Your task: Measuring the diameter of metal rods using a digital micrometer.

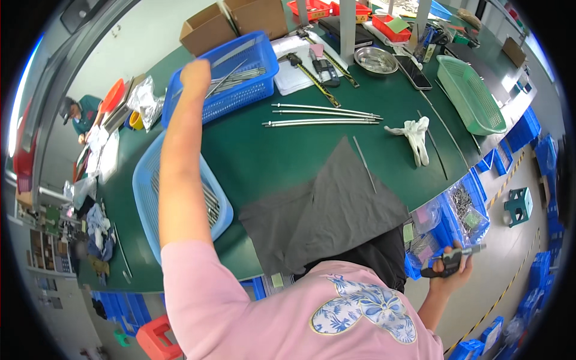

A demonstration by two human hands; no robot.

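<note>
My left hand (196, 73) is stretched out over the far blue basket (240, 105), back of the hand toward me. Its fingers look curled, but what they hold, if anything, is hidden. Thin metal rods (243, 77) lie inside that basket, one slanting across the others. Off the table's edge at the lower right, my right hand (457, 277) grips a micrometer (449, 264) with a dark body and a metal barrel. Several silvery rods (324, 122) lie side by side mid-table. A grey cloth (342, 210) covers the near edge, with a thin rod (365, 165) on it.
Under my left forearm stands a light blue basket (223, 217) of metal parts. White gloves (415, 137), a green basket (471, 99), a phone (414, 73) and a metal bowl (375, 60) lie at right. Calipers (315, 79) rest on paper behind. Another person (87, 114) works at far left.
</note>
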